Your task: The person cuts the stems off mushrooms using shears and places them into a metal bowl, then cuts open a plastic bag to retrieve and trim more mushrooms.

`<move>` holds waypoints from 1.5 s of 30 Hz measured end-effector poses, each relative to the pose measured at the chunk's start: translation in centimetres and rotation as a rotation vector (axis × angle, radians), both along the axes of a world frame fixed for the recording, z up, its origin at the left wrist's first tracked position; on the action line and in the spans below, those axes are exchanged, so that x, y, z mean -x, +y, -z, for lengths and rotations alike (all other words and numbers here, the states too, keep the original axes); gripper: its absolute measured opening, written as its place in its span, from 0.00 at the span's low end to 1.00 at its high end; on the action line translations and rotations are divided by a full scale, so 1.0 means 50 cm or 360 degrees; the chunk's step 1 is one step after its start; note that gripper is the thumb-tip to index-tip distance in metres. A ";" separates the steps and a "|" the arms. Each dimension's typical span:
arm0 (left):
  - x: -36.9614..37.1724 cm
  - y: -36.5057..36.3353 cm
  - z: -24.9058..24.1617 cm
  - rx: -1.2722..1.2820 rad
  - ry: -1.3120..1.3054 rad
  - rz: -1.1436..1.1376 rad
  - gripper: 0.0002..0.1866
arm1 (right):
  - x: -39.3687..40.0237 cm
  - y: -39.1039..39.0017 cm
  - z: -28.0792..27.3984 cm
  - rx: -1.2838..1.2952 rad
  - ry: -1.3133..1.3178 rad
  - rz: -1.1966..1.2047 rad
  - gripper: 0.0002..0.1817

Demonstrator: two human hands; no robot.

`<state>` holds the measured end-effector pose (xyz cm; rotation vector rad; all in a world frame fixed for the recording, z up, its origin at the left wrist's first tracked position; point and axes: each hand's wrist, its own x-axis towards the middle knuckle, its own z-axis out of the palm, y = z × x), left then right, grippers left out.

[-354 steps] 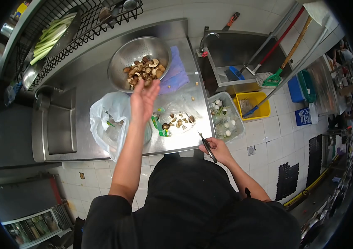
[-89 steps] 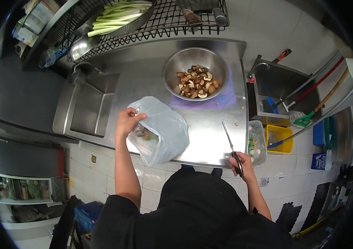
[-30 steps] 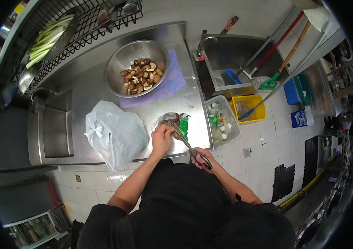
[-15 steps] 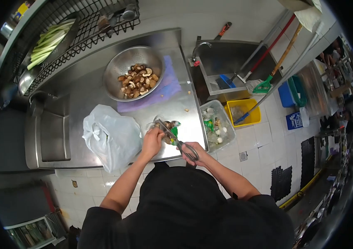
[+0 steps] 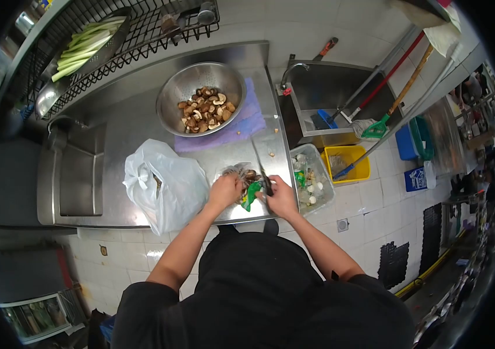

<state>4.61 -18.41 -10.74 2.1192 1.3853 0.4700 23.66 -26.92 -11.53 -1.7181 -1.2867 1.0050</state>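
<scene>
On the steel counter in front of me lies a clear plastic package of mushrooms (image 5: 249, 175) with a green printed part (image 5: 251, 196). My left hand (image 5: 226, 191) is closed on the package's left side. A pair of scissors (image 5: 263, 169) is in my right hand (image 5: 282, 198), its blades pointing away from me, toward the purple cloth. My right fingers are right at the green part's edge. Left of my hands stands a tied white plastic bag (image 5: 163, 185). Beyond them, a steel colander (image 5: 167, 104) holds brown mushrooms (image 5: 206, 109), some of them cut, and rests on the purple cloth (image 5: 254, 110).
A clear bin (image 5: 324, 198) with scraps stands off the counter's right edge, beside a yellow bucket (image 5: 361, 155). A steel sink (image 5: 81, 198) is at the left. Long-handled brushes lean in a deep sink (image 5: 323, 87). Green stalks (image 5: 87, 47) lie on the rack above.
The scissors have swung away from the package, from lying across it to pointing forward. My right hand has come up beside the green part, which is now more spread out.
</scene>
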 end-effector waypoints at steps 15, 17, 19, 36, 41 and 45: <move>0.031 0.031 0.009 -0.0110 0.0390 -0.0240 0.10 | 0.100 0.141 -0.016 0.0063 -0.0658 0.0033 0.24; 0.052 0.050 -0.005 -0.0099 0.0457 -0.0299 0.09 | 0.071 0.133 -0.020 0.0080 -0.0658 0.0119 0.25; 0.072 0.065 -0.011 -0.0167 0.0470 -0.0345 0.08 | 0.042 0.120 -0.013 0.0036 -0.0541 0.0201 0.25; 0.118 0.101 -0.030 -0.0193 -0.0044 -0.0130 0.08 | -0.088 0.076 0.014 -0.0064 -0.0345 0.0330 0.24; 0.040 0.067 -0.090 -0.0080 -0.0089 -0.0210 0.09 | -0.056 0.096 -0.021 -0.0060 -0.0507 0.0232 0.23; -0.015 0.030 -0.128 0.0286 -0.0625 -0.0152 0.09 | -0.039 0.089 -0.015 -0.0082 -0.0449 0.0310 0.23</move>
